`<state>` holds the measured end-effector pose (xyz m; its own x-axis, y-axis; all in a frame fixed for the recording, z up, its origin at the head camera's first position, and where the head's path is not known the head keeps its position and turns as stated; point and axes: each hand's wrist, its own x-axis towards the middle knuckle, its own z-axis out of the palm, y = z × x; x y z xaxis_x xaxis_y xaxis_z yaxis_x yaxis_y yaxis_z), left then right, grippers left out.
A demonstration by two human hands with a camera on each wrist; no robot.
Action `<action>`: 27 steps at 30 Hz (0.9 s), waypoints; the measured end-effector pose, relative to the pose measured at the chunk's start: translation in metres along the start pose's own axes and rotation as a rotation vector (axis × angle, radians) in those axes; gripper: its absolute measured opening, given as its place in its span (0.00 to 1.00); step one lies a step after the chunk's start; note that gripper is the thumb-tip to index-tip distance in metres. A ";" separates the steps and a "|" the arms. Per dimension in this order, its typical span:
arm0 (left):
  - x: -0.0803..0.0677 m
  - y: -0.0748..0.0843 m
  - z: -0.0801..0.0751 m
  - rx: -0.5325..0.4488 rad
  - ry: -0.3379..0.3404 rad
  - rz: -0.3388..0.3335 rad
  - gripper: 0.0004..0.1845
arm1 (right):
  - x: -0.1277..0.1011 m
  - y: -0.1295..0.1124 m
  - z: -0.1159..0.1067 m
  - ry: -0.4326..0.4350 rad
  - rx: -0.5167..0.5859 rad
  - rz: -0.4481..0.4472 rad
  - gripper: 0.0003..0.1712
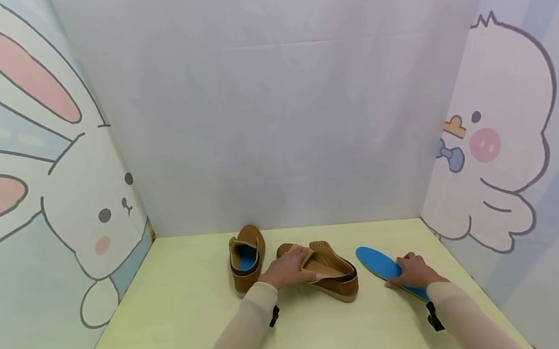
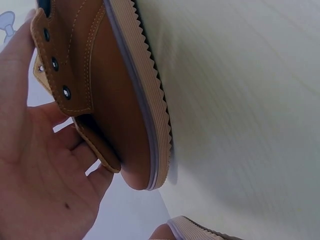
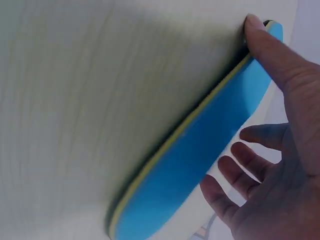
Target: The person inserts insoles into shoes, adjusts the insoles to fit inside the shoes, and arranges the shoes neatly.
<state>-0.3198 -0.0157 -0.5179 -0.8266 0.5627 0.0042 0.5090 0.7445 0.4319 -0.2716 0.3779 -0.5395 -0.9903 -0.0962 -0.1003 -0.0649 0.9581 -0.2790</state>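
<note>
On the pale yellow-green wooden tabletop [image 1: 182, 316] I count two tan suede slip-on shoes and one loose insole. My left hand [image 1: 290, 268] lies over the nearer tan suede shoe [image 1: 330, 272], fingers fairly straight across its tongue; the left wrist view shows stitched seams, three metal eyelets and a ribbed, saw-toothed cream rubber sole [image 2: 145, 100] resting on the board. The second tan shoe [image 1: 246, 255] stands just beside it, heel toward me, with a blue lining inside. My right hand [image 1: 415, 271] presses on the flat blue foam insole [image 1: 382, 265], thumb at its yellow-edged rim [image 3: 200, 125], the other fingers spread above it. Its near end is hidden under my hand.
</note>
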 end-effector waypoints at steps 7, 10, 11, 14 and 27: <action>0.000 -0.001 -0.001 0.026 0.004 0.002 0.52 | -0.001 0.002 0.003 0.001 0.018 -0.009 0.52; 0.001 -0.001 -0.002 0.020 0.008 0.008 0.53 | 0.001 0.000 0.000 -0.002 0.036 -0.006 0.51; 0.002 -0.001 -0.002 0.017 0.006 0.010 0.53 | 0.002 -0.001 0.000 -0.003 0.037 -0.004 0.51; 0.002 -0.002 -0.002 0.008 0.004 0.009 0.53 | 0.004 -0.001 0.000 -0.007 0.040 0.002 0.50; 0.002 -0.003 0.001 -0.021 -0.002 0.000 0.53 | 0.004 -0.017 -0.013 0.073 0.029 -0.027 0.31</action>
<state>-0.3224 -0.0169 -0.5200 -0.8262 0.5634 0.0027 0.5038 0.7367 0.4510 -0.2758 0.3642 -0.5230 -0.9947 -0.1005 -0.0226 -0.0887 0.9471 -0.3083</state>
